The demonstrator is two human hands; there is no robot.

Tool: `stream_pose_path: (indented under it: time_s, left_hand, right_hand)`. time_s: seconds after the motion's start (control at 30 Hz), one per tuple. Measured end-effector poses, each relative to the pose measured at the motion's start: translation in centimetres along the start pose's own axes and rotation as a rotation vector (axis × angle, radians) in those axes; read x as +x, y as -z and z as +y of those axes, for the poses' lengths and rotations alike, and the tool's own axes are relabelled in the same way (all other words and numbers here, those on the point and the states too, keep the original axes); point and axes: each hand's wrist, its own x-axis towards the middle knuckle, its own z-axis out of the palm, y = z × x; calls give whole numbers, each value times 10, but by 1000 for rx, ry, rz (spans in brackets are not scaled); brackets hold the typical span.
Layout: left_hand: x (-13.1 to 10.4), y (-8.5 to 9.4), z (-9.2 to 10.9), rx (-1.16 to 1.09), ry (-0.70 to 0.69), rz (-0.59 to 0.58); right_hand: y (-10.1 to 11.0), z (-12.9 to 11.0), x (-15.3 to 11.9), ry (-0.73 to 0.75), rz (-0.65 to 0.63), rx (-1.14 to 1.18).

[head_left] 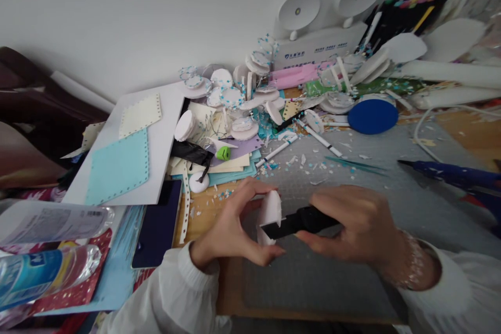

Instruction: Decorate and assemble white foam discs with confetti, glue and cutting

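Between the thumb and fingers of my left hand (238,224) is a thick white foam disc (270,211), stood on edge. My right hand (360,224) grips a black utility knife (309,221) by its handle. The knife's dark blade points left and meets the disc's face or edge; how deep it goes I cannot tell. Both hands are above a grey cutting mat (297,282). White and blue scraps (282,164) lie on the mat beyond them. Teal tweezers (354,165) rest farther back, past my right hand.
A blue glue gun (450,172) with its cable is at the right. White discs with blue-beaded wire (230,96) pile up along the wall, near a blue round lid (373,115). A dark phone (158,229), plastic bottles (47,271) and a white board (117,167) crowd the left.
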Motion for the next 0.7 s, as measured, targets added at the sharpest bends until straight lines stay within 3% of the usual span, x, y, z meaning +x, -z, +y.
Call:
stream_pose_path:
  time_s: [0.13,0.37,0.7]
  left_hand:
    - [-1,0,2,-7,-58,-6]
    - [0,2,5,-26,-112,-32]
    - [5,0,10,-836,219,-117]
  right_hand:
    - [-1,9,-1,-11,5,-34]
    - [1,41,-2,-307,146,-240]
    - [-2,32,-3,-441,155,-137]
